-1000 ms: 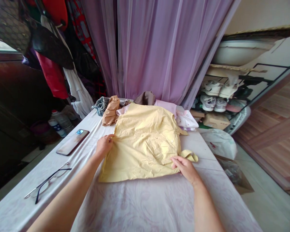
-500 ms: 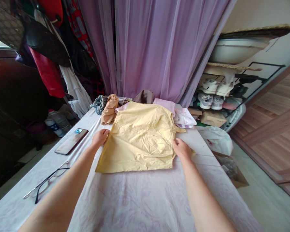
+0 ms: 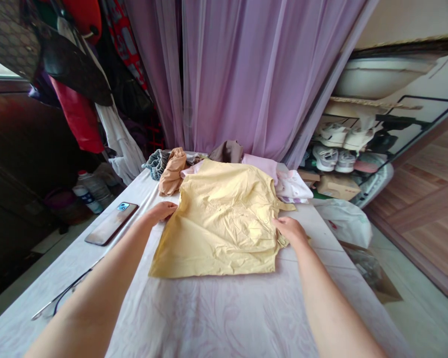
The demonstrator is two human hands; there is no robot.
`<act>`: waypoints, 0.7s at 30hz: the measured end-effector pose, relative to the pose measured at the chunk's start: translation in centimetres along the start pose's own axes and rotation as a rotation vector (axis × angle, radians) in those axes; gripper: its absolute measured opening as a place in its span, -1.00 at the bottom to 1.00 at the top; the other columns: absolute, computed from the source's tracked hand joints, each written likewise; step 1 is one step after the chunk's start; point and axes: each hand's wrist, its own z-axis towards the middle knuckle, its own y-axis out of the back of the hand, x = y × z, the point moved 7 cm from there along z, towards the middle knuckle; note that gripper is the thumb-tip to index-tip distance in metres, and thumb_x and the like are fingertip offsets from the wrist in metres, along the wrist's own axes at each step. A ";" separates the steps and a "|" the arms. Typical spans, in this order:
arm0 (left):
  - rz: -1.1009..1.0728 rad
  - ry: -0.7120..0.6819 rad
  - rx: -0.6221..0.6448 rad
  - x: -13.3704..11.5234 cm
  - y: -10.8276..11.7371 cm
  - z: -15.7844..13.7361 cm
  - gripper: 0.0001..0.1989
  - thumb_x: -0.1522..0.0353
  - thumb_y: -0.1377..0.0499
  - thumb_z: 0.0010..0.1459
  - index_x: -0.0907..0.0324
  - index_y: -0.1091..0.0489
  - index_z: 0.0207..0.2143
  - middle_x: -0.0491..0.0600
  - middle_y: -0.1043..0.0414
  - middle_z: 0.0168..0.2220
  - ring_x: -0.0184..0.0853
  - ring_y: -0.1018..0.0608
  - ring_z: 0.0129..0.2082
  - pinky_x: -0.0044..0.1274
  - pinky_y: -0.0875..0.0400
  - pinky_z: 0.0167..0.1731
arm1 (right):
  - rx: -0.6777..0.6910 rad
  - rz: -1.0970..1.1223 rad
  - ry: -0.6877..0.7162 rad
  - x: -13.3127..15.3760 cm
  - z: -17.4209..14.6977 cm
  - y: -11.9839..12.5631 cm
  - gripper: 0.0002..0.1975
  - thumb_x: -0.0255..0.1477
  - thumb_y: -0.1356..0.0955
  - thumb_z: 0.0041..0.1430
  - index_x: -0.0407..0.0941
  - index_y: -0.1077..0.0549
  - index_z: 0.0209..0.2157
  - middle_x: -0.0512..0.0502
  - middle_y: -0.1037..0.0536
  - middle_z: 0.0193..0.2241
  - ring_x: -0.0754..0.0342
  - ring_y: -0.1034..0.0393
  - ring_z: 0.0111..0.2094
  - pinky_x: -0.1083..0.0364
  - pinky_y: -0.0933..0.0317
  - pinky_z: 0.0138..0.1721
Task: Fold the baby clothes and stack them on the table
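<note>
A creased yellow garment (image 3: 218, 219) with small buttons and a strap at its right side lies spread on the cloth-covered table. My left hand (image 3: 164, 212) pinches its left edge, which is raised a little off the cloth. On the opposite side, my right hand (image 3: 290, 229) has its thumb and fingers closed on the right edge, near a button. Part of a strap under my right hand is hidden. Behind the garment, a rolled tan cloth (image 3: 172, 171) and rolled denim (image 3: 157, 163) sit at the far left, with folded pink and white clothes (image 3: 293, 186) at the right.
A phone (image 3: 112, 223) lies by the table's left edge. Nearer, glasses (image 3: 65, 293) are partly covered by my left forearm. A purple curtain (image 3: 239, 74) hangs behind the table. Shelves with shoes (image 3: 336, 156) and a plastic bag (image 3: 345, 221) are to the right.
My left hand has shifted slightly inward with the garment's left edge, which now curves up more. My right hand stays at the right edge. The whole view has shifted a little.
</note>
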 end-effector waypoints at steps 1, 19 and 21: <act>0.007 -0.002 0.024 0.0 -0.3 0.0 -0.66 0.08 -0.23 0.01 0.16 -0.53 -0.33 -0.10 -0.46 -0.56 -0.39 -0.47 -0.57 -0.62 -0.24 -0.63 | -0.008 0.010 -0.010 -0.1 -0.1 0.0 -0.63 -0.11 -0.30 0.13 -0.05 -0.60 -0.28 -0.12 -0.64 -0.28 -0.04 -0.50 -0.25 0.13 -0.19 -0.35; 0.421 -0.044 -0.185 -0.6 0.3 -1.1 -0.65 0.23 0.04 0.25 0.16 -0.49 -0.28 0.11 -0.59 -0.21 -0.16 -0.58 -0.17 -0.51 -0.34 -0.30 | -0.235 -0.081 -0.120 0.3 -3.2 1.4 -0.60 -0.31 -0.14 0.31 -0.10 -0.43 0.03 -0.27 -0.60 -0.25 -0.10 -0.49 -0.27 0.05 -0.20 -0.29; 0.432 -0.040 -0.184 -0.5 0.4 -1.1 -0.66 0.22 0.03 0.25 0.15 -0.49 -0.28 0.10 -0.60 -0.20 -0.16 -0.59 -0.17 -0.52 -0.34 -0.29 | -0.221 -0.098 -0.125 0.3 -3.2 1.4 -0.60 -0.31 -0.13 0.31 -0.10 -0.43 0.03 -0.27 -0.61 -0.24 -0.12 -0.50 -0.24 0.04 -0.21 -0.27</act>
